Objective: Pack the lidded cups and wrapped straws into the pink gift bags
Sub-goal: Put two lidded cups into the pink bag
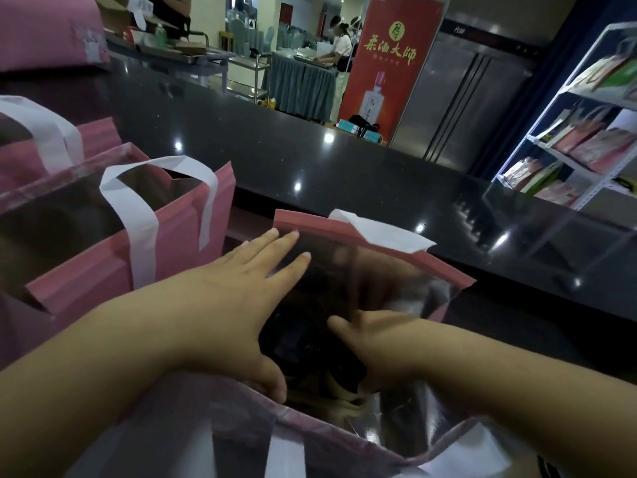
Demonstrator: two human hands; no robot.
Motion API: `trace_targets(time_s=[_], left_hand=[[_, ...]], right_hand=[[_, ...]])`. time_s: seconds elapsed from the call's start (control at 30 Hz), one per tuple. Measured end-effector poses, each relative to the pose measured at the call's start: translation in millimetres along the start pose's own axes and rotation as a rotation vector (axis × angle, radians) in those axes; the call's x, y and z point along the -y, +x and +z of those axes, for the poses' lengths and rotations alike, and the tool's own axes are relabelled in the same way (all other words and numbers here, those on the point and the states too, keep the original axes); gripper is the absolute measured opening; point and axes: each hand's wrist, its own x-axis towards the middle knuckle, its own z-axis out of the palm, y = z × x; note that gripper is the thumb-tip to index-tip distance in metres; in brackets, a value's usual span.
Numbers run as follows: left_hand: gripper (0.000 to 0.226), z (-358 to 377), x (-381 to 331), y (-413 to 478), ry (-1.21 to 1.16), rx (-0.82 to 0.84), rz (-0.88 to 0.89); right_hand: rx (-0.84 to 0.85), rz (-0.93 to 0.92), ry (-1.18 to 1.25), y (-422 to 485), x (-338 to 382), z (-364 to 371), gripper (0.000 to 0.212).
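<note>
Black glossy counter (310, 150) behind open pink gift bag (444, 267). Left hand (238, 298) flat, fingers straight, pressing bag's far-left wall. Right hand (375, 336) nearer, reaching inside; grasp unclear. Contents dark, directly below.

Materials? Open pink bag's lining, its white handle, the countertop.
Bag lining: silvery foil-like film, glossy, shows blurred reflections.
White handle: matte flat strap, likely non-woven fabric or paper.
Countertop: dark polished stone, probably; sharp lamp reflections.

Your left hand (241, 298) lies flat, fingers (282, 244) straight, against the foil lining of the open pink gift bag (444, 267); your right hand (375, 343) reaches inside, fingertips blurred. Second bag (179, 250) stands just left
</note>
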Motion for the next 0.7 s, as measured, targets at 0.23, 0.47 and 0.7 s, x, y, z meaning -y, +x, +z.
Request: trace_targets(time_s=[0.23,0.47,0.7], left_hand=[[0.113,-1.2,0.5,-2.7,-0.037,-0.101,0.019],[0.077,-23.4,-4.0,-8.8,0.027,-0.304,0.059],[0.056,-77.7,-43.6,-11.7,0.100,-0.431,0.180]], right_hand=[[0.018,0.044,0.009,-6.7,-1.2,-7.6,0.077],[-0.267,0.041,0.049,-60.6,2.9,-52.6,0.048],[-0.535,0.170,0.005,-158.6,4.2,-72.4,0.041]])
